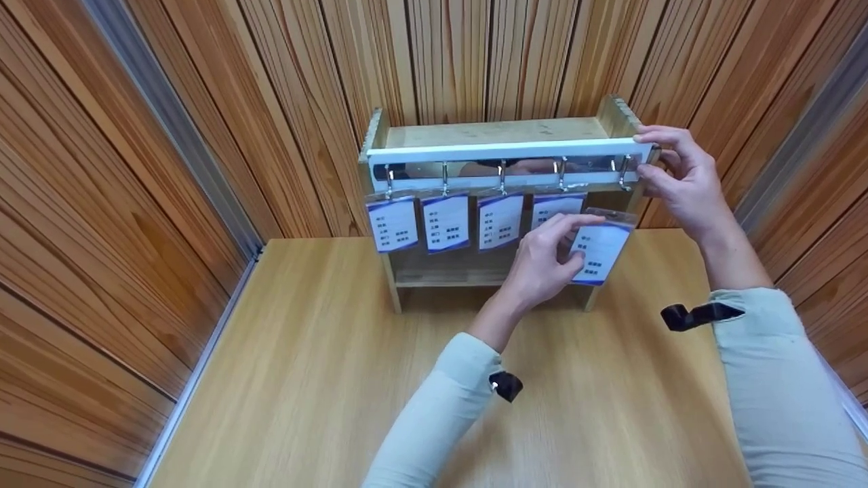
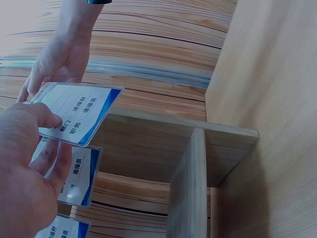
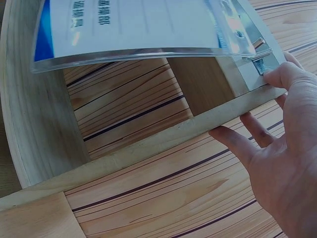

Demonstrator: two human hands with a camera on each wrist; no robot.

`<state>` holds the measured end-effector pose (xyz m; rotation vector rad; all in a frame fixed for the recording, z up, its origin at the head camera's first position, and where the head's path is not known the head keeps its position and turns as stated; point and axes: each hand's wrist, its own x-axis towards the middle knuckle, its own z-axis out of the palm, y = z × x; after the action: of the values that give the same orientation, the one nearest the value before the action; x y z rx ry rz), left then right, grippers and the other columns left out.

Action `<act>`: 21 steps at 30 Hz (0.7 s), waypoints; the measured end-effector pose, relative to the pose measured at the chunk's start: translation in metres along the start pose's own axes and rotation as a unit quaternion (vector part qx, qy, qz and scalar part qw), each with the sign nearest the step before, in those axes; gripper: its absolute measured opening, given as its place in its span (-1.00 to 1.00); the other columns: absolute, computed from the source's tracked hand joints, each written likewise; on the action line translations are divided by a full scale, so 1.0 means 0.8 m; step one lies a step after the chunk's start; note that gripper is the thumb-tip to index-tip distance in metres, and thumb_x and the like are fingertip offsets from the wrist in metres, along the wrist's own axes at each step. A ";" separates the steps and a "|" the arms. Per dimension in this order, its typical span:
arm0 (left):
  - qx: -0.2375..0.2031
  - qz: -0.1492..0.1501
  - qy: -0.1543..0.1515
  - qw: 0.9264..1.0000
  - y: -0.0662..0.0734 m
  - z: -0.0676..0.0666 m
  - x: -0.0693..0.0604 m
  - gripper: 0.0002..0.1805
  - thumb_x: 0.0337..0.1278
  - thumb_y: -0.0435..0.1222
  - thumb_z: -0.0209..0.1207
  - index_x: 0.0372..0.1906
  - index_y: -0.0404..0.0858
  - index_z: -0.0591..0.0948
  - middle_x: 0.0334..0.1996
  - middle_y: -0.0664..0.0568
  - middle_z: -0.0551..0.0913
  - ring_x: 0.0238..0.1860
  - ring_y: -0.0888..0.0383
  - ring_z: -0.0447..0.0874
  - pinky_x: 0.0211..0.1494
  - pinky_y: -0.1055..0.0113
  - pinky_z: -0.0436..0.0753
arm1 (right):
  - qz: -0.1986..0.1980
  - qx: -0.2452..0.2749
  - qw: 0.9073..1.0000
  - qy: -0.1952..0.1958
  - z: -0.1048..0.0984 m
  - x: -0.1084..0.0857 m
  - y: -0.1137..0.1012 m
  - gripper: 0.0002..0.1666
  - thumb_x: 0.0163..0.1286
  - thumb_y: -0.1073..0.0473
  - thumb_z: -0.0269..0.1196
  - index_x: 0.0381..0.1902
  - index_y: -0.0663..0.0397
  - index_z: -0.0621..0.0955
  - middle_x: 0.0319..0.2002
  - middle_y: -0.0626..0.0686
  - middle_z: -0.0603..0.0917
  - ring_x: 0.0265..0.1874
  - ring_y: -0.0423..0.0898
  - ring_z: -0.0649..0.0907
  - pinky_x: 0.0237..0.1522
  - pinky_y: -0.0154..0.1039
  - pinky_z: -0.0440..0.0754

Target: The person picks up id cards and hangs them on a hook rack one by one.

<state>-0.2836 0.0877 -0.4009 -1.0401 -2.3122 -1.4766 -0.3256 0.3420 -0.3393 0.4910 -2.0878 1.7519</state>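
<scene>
My left hand (image 1: 542,261) pinches a name badge (image 1: 602,247) in a clear plastic sleeve, with printed text and blue corners. The thumb lies across the front of the badge (image 2: 81,111) in the left wrist view. Just above its top edge is the rightmost metal hook (image 1: 624,175) of a white hook rail (image 1: 502,150); whether the two touch I cannot tell. My right hand (image 1: 685,173) grips the right end of the rail and the wooden shelf (image 3: 148,144) behind it. Similar badges (image 1: 445,222) hang from the other hooks, one partly hidden by my left hand.
The wooden shelf unit stands on a wooden table (image 1: 325,379), close to the plank-patterned back wall (image 1: 475,61). Side walls rise at left and right, with a metal strip (image 1: 203,373) along the table's left edge. A black wrist device (image 1: 506,386) sits on the left sleeve.
</scene>
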 end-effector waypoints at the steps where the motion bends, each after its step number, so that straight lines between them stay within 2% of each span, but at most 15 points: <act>1: -0.001 0.001 0.001 1.000 0.001 0.000 0.001 -0.45 0.54 -0.46 0.32 0.51 -0.10 0.64 0.41 -0.01 0.70 0.20 0.24 0.68 0.28 0.66 0.63 | -0.002 0.000 1.000 0.000 0.000 0.000 0.000 -0.54 0.69 0.35 0.23 0.46 0.09 0.63 0.55 -0.13 0.51 0.39 -0.12 0.61 0.06 -0.42 0.81; 8: 0.000 0.012 0.008 1.000 0.011 0.001 0.011 -0.42 0.53 -0.48 0.30 0.54 -0.11 0.63 0.35 -0.07 0.70 0.22 0.18 0.65 0.29 0.68 0.60 | -0.015 0.021 1.000 -0.004 0.002 -0.003 0.002 -0.55 0.68 0.39 0.21 0.45 0.20 0.61 0.54 -0.09 0.52 0.35 -0.10 0.64 0.03 -0.42 0.84; 13: 0.010 0.011 0.005 1.000 0.018 0.001 0.019 -0.41 0.54 -0.47 0.29 0.56 -0.10 0.61 0.38 -0.07 0.68 0.23 0.20 0.64 0.25 0.71 0.60 | -0.015 0.026 1.000 -0.005 0.002 -0.005 0.002 -0.55 0.68 0.39 0.22 0.45 0.20 0.61 0.53 -0.09 0.53 0.32 -0.10 0.66 0.04 -0.43 0.84; 21: 0.015 0.005 0.013 1.000 0.026 -0.002 0.028 -0.39 0.55 -0.49 0.27 0.59 -0.10 0.60 0.32 -0.08 0.67 0.12 0.23 0.61 0.02 0.70 0.62 | -0.020 0.020 1.000 -0.007 0.002 -0.002 0.000 -0.54 0.69 0.40 0.20 0.46 0.19 0.60 0.53 -0.06 0.52 0.33 -0.08 0.64 0.09 -0.45 0.82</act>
<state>-0.2863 0.1013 -0.3735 -1.0177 -2.3009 -1.4386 -0.3243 0.3401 -0.3404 0.5534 -2.0427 1.7754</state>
